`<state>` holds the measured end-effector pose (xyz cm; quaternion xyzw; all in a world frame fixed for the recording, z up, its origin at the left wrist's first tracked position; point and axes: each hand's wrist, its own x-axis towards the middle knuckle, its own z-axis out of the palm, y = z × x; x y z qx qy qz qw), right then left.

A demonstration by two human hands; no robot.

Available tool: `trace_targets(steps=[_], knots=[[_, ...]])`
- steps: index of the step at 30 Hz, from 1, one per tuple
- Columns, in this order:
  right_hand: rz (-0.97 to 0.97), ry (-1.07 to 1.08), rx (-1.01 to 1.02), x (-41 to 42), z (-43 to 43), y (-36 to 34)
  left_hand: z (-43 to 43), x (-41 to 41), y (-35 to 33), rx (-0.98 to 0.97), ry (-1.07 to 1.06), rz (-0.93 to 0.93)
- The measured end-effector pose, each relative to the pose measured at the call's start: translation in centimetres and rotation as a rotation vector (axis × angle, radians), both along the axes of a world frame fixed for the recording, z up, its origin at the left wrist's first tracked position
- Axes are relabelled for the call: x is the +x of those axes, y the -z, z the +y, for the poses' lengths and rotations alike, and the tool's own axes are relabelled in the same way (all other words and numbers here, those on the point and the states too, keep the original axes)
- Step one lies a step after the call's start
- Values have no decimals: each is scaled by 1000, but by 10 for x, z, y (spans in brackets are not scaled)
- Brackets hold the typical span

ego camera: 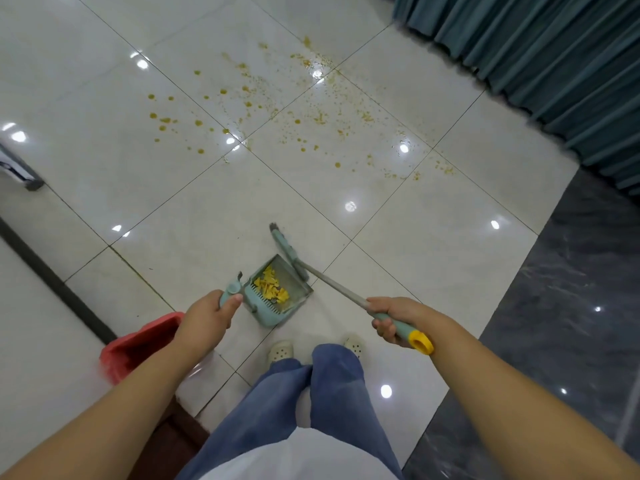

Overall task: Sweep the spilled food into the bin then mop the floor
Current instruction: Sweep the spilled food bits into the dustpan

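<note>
My left hand (207, 315) grips the handle of a teal dustpan (277, 292) that holds a pile of yellow food pieces (272, 289). My right hand (394, 318) grips the handle of a small teal broom (289, 252) with a yellow end loop; its head lies against the dustpan's far edge. Orange-yellow drops and crumbs of spilled food (304, 112) are scattered over the white tiles further ahead. A bin lined with a red bag (138, 344) stands at my lower left, just beside my left forearm.
A teal curtain (554, 64) hangs along the upper right. Dark marble flooring (571, 323) runs down the right side. A dark strip and a white surface border the left, with a metal furniture leg (24, 168) at the far left. My feet (280, 351) stand below the dustpan.
</note>
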<state>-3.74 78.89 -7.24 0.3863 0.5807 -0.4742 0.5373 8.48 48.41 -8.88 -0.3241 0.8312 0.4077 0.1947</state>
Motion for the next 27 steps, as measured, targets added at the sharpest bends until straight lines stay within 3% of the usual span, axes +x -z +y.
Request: trace_targets(steps=[7, 15, 23, 27], knots=[[119, 33, 132, -28, 9, 12, -7, 14, -5, 13, -51, 16], [74, 228, 162, -69, 12, 44, -15, 20, -1, -38, -135, 52], [-68, -231, 135, -33, -38, 39, -22, 13, 5, -23, -189, 30], [-96, -330, 55, -18, -54, 16, -26, 12, -1, -8, -213, 27]])
